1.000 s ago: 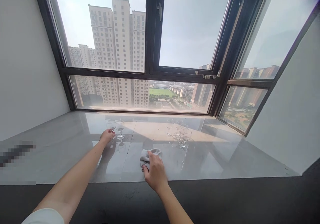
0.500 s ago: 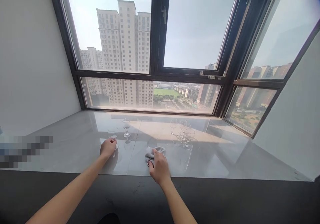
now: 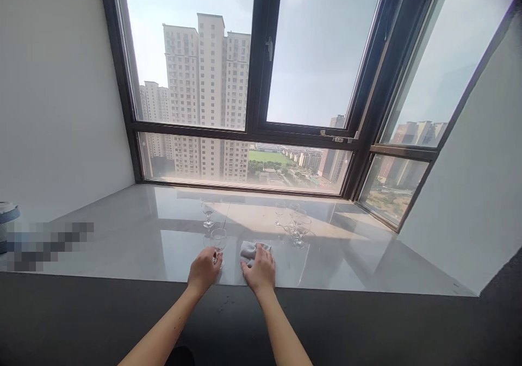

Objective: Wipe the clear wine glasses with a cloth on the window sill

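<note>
left hand (image 3: 205, 270): i see fingers pinched around the stem of a glass (image 3: 219, 239)
glass: by the sill's (image 3: 122, 252) front edge; likely light, slippery, fragile; i'd hold its stem
right hand (image 3: 261, 271): loosely curled, gripping a soft-looking cloth (image 3: 248, 250)

grey cloth (image 3: 248, 250), clear colourless glass (image 3: 218, 237), pale grey ledge (image 3: 122, 241), dark window frame (image 3: 258, 83), beige tower blocks (image 3: 211, 72)

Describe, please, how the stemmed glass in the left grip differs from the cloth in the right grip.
The stemmed glass is clear; the cloth is gray and opaque. The stemmed glass has a rounded bowl; the cloth is bunched up. Both are held: the left grip has the stemmed glass, the right grip the cloth.
</note>
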`<control>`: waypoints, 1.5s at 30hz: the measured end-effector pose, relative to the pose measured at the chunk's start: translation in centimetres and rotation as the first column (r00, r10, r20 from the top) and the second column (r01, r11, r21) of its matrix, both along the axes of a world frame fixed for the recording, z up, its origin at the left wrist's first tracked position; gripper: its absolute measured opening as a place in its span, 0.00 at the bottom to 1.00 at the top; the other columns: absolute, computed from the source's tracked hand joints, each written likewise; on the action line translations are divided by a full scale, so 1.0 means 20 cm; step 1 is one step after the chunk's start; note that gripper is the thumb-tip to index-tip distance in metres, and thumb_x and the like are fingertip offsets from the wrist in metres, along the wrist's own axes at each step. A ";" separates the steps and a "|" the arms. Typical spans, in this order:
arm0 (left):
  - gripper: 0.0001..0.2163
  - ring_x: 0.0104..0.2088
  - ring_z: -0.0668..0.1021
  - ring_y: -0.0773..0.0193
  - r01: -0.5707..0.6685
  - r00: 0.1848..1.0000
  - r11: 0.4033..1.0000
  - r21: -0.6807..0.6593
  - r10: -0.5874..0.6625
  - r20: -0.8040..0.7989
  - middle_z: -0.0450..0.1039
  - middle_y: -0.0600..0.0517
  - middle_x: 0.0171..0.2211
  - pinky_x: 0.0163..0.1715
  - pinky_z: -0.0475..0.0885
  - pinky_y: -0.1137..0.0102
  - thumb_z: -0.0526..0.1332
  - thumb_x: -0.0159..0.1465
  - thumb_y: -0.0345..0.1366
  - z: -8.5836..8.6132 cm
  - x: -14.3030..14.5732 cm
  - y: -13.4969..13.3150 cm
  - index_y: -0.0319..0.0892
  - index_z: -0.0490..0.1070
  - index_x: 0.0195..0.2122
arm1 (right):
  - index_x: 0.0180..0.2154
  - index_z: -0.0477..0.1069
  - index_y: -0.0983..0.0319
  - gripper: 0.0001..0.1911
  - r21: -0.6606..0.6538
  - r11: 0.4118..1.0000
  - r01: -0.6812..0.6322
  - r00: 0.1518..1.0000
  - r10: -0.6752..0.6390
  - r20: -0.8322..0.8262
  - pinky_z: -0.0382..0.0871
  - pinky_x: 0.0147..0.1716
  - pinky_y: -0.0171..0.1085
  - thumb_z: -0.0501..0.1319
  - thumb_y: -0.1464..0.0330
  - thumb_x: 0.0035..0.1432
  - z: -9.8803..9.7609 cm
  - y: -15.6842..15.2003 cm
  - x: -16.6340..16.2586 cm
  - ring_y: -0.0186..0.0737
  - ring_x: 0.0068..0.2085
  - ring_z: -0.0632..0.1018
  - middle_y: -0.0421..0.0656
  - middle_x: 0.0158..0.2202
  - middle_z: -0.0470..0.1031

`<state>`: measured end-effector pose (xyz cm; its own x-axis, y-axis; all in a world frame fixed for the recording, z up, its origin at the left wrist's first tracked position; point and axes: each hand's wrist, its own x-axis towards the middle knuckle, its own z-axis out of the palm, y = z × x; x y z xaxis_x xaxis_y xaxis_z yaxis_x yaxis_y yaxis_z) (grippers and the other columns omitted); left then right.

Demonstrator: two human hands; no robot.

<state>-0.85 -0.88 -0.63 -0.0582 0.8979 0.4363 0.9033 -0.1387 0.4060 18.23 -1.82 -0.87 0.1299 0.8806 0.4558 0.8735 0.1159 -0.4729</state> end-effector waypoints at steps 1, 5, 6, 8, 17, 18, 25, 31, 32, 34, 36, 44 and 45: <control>0.10 0.36 0.75 0.61 -0.014 1.000 1.000 0.003 0.014 -0.010 0.73 0.49 0.33 0.34 0.64 0.70 0.51 0.65 0.40 0.00 0.00 0.00 0.43 0.71 0.37 | 0.57 0.60 0.63 0.29 0.005 1.000 -0.010 1.000 0.010 -0.011 0.61 0.52 0.49 0.59 0.62 0.55 -0.01 0.00 0.00 0.53 0.54 0.69 0.54 0.50 0.70; 0.08 0.35 0.74 0.61 -0.051 0.997 0.998 0.020 0.053 -0.057 0.72 0.50 0.31 0.33 0.63 0.70 0.53 0.64 0.38 0.01 0.01 -0.01 0.43 0.68 0.32 | 0.57 0.59 0.62 0.24 0.035 0.999 -0.022 0.998 0.024 -0.052 0.66 0.45 0.43 0.53 0.68 0.59 -0.04 0.01 0.01 0.49 0.49 0.72 0.52 0.46 0.72; 0.08 0.35 0.74 0.62 -0.056 0.996 0.998 0.021 0.057 -0.067 0.72 0.50 0.31 0.33 0.63 0.70 0.53 0.64 0.38 0.02 0.01 -0.01 0.43 0.68 0.30 | 0.58 0.57 0.62 0.24 0.041 0.999 -0.030 0.997 0.033 -0.074 0.66 0.44 0.42 0.51 0.69 0.60 -0.04 0.01 0.01 0.49 0.48 0.73 0.52 0.47 0.72; 0.08 0.34 0.74 0.62 -0.059 0.995 0.998 0.012 0.059 -0.074 0.72 0.50 0.30 0.32 0.62 0.70 0.53 0.63 0.37 0.02 0.02 -0.01 0.43 0.67 0.30 | 0.60 0.51 0.62 0.26 0.054 0.998 -0.039 0.987 0.047 -0.156 0.66 0.42 0.40 0.48 0.69 0.61 -0.04 0.02 0.01 0.49 0.48 0.74 0.53 0.50 0.70; 0.08 0.35 0.75 0.62 -0.090 0.994 0.995 -0.044 0.087 -0.067 0.73 0.49 0.32 0.33 0.61 0.70 0.53 0.64 0.37 0.04 0.04 -0.03 0.43 0.68 0.30 | 0.57 0.47 0.62 0.27 0.267 0.960 -0.080 0.954 0.151 -0.260 0.66 0.34 0.38 0.51 0.69 0.57 0.32 0.07 -0.13 0.47 0.44 0.75 0.54 0.53 0.65; 0.08 0.35 0.75 0.62 -0.089 0.994 0.995 -0.049 0.086 -0.064 0.73 0.49 0.32 0.33 0.61 0.70 0.53 0.64 0.37 0.05 0.04 -0.03 0.43 0.68 0.31 | 0.56 0.48 0.62 0.27 0.286 0.952 -0.108 0.959 0.176 -0.224 0.65 0.34 0.38 0.52 0.70 0.56 0.37 0.08 -0.16 0.46 0.44 0.75 0.53 0.52 0.65; 0.08 0.35 0.75 0.62 -0.073 0.995 0.997 -0.036 0.070 -0.067 0.72 0.49 0.31 0.33 0.62 0.70 0.52 0.64 0.36 0.03 0.03 -0.03 0.43 0.68 0.32 | 0.50 0.60 0.57 0.22 0.082 0.921 -0.382 0.922 0.373 0.103 0.64 0.35 0.35 0.57 0.72 0.51 0.58 0.09 -0.29 0.40 0.37 0.74 0.42 0.37 0.70; 0.07 0.37 0.76 0.60 -0.056 0.998 0.995 -0.080 0.052 -0.046 0.74 0.47 0.34 0.34 0.63 0.70 0.53 0.63 0.35 0.04 0.03 -0.03 0.41 0.69 0.34 | 0.61 0.52 0.60 0.32 -0.051 0.903 -0.426 0.864 0.423 0.273 0.67 0.37 0.39 0.56 0.66 0.56 0.61 0.04 -0.36 0.44 0.39 0.75 0.47 0.42 0.72; 0.07 0.38 0.76 0.59 -0.059 0.998 0.994 -0.091 0.056 -0.042 0.75 0.47 0.36 0.35 0.63 0.70 0.53 0.63 0.35 0.04 0.03 -0.03 0.41 0.69 0.35 | 0.62 0.51 0.61 0.32 -0.059 0.903 -0.425 0.854 0.422 0.304 0.67 0.37 0.40 0.55 0.64 0.57 0.62 0.03 -0.37 0.45 0.39 0.76 0.48 0.41 0.73; 0.09 0.41 0.76 0.57 -0.066 0.997 0.991 -0.117 0.061 -0.042 0.75 0.45 0.39 0.37 0.64 0.69 0.54 0.62 0.34 0.03 0.02 -0.02 0.40 0.70 0.40 | 0.62 0.51 0.62 0.31 -0.056 0.901 -0.430 0.834 0.420 0.359 0.67 0.38 0.41 0.54 0.60 0.60 0.62 0.01 -0.40 0.47 0.39 0.76 0.49 0.40 0.74; 0.13 0.43 0.76 0.56 -0.060 0.997 0.989 -0.137 0.054 -0.047 0.75 0.43 0.42 0.38 0.65 0.68 0.55 0.61 0.33 0.02 0.02 -0.02 0.39 0.70 0.45 | 0.62 0.53 0.63 0.30 -0.034 0.897 -0.441 0.821 0.418 0.388 0.68 0.38 0.42 0.51 0.57 0.62 0.61 0.00 -0.43 0.48 0.39 0.76 0.50 0.39 0.75; 0.11 0.41 0.77 0.55 -0.035 0.998 0.994 -0.099 0.029 -0.057 0.76 0.42 0.39 0.38 0.66 0.66 0.52 0.63 0.35 0.01 0.01 -0.01 0.39 0.72 0.40 | 0.58 0.59 0.64 0.24 -0.099 0.901 -0.422 0.829 0.428 0.359 0.66 0.43 0.44 0.43 0.59 0.67 0.60 0.06 -0.48 0.46 0.39 0.78 0.48 0.36 0.78; 0.11 0.41 0.77 0.55 -0.030 0.998 0.995 -0.092 0.025 -0.057 0.76 0.42 0.39 0.39 0.66 0.66 0.52 0.62 0.35 0.01 0.01 -0.02 0.39 0.73 0.40 | 0.56 0.61 0.64 0.23 -0.098 0.897 -0.431 0.824 0.435 0.364 0.65 0.46 0.45 0.43 0.59 0.67 0.59 0.07 -0.48 0.45 0.40 0.78 0.48 0.36 0.78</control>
